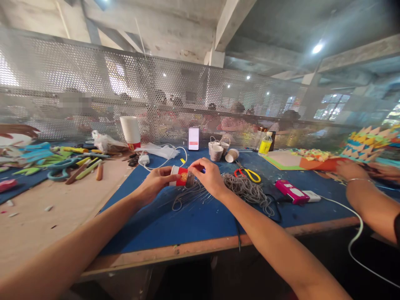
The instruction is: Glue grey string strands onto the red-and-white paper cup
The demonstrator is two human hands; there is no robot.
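Note:
My left hand [153,182] grips a red and white paper cup [179,176], tipped on its side above the blue table mat. Grey cord [189,179] covers the cup's right end. My right hand [210,177] is closed in a pinch at that end; what lies between its fingertips is too small to tell. A small blue item [203,170] shows by its fingers. Beyond my right wrist lies a heap of grey cord [246,186], with loose strands under the cup. Red and yellow scissors [252,175] sit behind the heap.
Behind are cord-wrapped cups [216,152], a phone [193,139], stacked paper cups [130,130] and a yellow-labelled bottle [265,144]. A pink box [291,191] with a white cable lies right. Tools [62,168] crowd the left. A co-worker's arm [368,196] reaches in at right.

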